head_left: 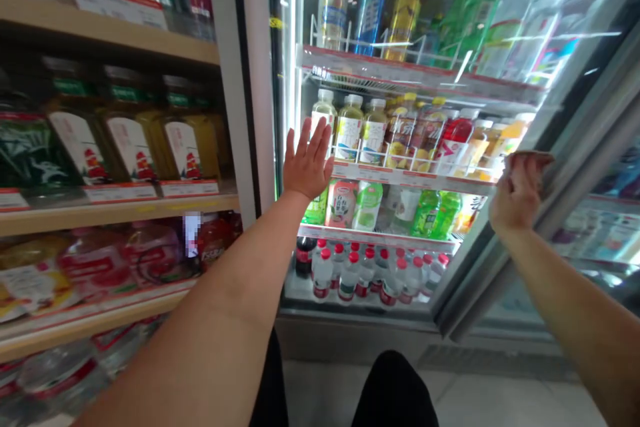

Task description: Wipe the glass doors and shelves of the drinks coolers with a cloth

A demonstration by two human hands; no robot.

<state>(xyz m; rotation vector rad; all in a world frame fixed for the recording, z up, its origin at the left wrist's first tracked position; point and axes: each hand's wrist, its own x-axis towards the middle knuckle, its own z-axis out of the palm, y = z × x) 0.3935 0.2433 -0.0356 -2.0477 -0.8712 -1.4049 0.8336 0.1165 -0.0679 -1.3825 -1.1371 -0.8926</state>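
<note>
My left hand (307,163) is raised with its fingers spread and holds nothing. It overlaps the left end of the lit cooler's middle shelf (425,178); whether the palm touches glass I cannot tell. Behind it stand pale tea bottles (349,128) with white caps. At the right side of the cooler, my right hand (517,197) is closed by the grey door frame (505,267). A thin brown thing (537,157) pokes out above its curled fingers, its kind unclear. Near that hand are orange drink bottles (517,130).
Wooden shelves (115,219) with juice bottles (133,133) line the left. Inside the cooler, cans (370,17) stand on the upper shelf and red-capped water bottles (367,270) at the bottom. Another cooler section (600,240) is at right. My knees (395,390) are below.
</note>
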